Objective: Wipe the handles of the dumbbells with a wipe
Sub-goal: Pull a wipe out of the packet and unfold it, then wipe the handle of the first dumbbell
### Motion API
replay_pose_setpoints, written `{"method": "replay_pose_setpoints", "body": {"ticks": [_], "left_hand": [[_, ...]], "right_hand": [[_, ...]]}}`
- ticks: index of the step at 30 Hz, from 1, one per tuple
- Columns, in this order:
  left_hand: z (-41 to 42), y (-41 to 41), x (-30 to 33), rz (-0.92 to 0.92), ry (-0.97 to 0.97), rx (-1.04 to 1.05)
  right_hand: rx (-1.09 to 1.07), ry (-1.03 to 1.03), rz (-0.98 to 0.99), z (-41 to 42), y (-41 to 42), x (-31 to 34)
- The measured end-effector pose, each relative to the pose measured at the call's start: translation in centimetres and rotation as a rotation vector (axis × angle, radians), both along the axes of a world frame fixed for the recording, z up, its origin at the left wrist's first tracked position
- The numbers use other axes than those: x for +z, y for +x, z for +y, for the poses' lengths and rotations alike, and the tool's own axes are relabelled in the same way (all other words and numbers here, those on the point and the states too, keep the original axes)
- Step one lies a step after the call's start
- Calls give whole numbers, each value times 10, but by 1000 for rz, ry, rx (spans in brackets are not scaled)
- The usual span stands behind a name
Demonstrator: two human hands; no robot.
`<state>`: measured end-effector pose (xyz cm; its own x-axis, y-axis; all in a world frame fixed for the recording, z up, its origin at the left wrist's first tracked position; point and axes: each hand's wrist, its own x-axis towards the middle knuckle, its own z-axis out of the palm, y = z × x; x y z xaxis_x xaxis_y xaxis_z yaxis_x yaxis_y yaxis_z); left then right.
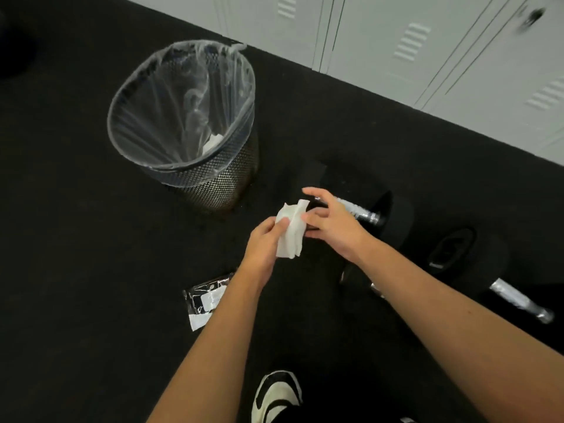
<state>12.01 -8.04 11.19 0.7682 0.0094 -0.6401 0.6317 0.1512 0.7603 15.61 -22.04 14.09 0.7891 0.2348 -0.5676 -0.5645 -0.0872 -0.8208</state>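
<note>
A: Wipe (pixel 290 232) is held up above the floor. Left hand (pixel 265 244) pinches one edge, right hand (pixel 331 224) pinches the other.

B: Still prepping, I'd say. Next, wrap it round the dumbbell handle (pixel 357 210) just behind.

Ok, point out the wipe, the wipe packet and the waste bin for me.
wipe (pixel 290 232), head view, middle of the white sheet.
wipe packet (pixel 205 300), head view, its black-and-white top face.
waste bin (pixel 225 184), head view, mesh side wall.
</note>
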Motion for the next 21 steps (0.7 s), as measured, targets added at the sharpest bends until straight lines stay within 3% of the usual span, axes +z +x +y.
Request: {"method": "replay_pose_setpoints", "body": {"ticks": [2, 5, 9, 14, 18, 21], "left_hand": [[-18, 10, 14, -27, 22, 72], [-40, 23, 34, -33, 53, 177], [-63, 34, 51, -35, 109, 239], [-78, 40, 59, -203, -143, 35], [-82, 39, 68, -348, 40, -153], [-81, 37, 70, -477, 337, -279]], "right_hand": [[-150, 67, 63, -12, 4, 15], [-186, 119, 117, -27, 6, 38], [-212, -38, 49, -46, 11, 53], [-299, -20, -17, -72, 12, 59], [-169, 21, -74, -90, 9, 62], [-127, -155, -170, -94, 8, 63]]}}
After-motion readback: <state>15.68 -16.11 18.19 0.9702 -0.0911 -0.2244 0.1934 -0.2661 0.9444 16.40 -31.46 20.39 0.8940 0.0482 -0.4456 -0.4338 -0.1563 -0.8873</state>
